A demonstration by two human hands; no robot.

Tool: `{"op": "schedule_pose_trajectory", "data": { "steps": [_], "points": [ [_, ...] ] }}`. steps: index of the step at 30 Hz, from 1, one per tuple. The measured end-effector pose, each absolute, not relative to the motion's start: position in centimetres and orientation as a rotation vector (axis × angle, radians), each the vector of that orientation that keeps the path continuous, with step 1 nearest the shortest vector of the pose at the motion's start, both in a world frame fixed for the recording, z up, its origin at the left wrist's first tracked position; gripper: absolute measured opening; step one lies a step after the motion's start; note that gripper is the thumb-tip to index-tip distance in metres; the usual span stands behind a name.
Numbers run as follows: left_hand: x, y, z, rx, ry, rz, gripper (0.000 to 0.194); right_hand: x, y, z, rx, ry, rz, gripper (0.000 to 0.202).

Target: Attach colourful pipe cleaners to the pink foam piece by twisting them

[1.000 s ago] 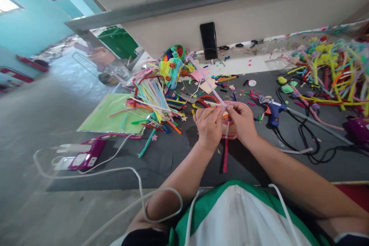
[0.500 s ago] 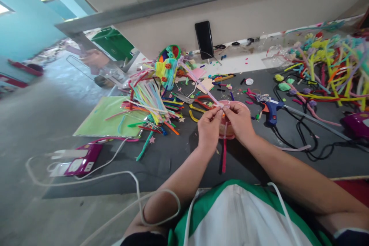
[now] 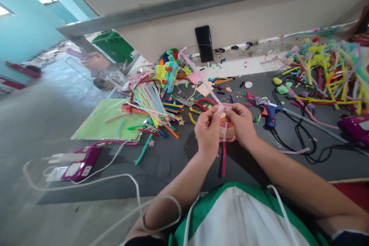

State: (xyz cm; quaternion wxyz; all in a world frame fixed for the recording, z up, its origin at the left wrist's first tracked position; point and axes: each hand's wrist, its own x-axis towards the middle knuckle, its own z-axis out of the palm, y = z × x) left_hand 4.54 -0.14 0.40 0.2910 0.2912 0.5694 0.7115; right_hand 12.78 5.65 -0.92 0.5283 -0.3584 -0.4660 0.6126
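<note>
Fingertips of my left hand [image 3: 206, 130] pinch a pale pink-lilac pipe cleaner [image 3: 213, 95] that runs up and to the left. Close beside it, my right hand [image 3: 240, 123] pinches the same strip near its lower end. Just below and behind both hands sits a round pink basket-like piece [image 3: 227, 133], partly hidden by them. From its front hang a dark strip and a red strip [image 3: 224, 161] onto the grey tabletop [image 3: 178, 177].
Left lie a pipe cleaner bundle [image 3: 150, 102], green sheet [image 3: 100, 121], and purple device [image 3: 82, 164]. Pliers [image 3: 196, 117] sit behind the hands; a phone [image 3: 204, 44] leans on the wall. Right are a blue glue gun [image 3: 271, 114], black cables and a colourful pile [image 3: 331, 71].
Both hands have shifted slightly, with their fingertips a little farther apart on the pale strip. The view has moved slightly.
</note>
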Motion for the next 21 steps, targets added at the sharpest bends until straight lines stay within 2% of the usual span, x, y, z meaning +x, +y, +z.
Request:
{"op": "schedule_pose_trajectory", "data": {
  "steps": [4,8,21],
  "points": [
    [4.0,0.0,-0.6,0.735,1.367,2.02,0.026,13.3,5.9,-0.7,-0.768,-0.964,1.538,0.017],
    [4.3,0.6,-0.5,0.62,1.123,1.862,0.035,12.9,5.5,-0.5,-0.754,-0.913,1.629,0.02],
    [3.9,1.0,-1.1,0.445,1.001,1.806,0.023,11.9,4.8,-0.9,-0.78,-1.004,1.64,0.043]
  ]
}}
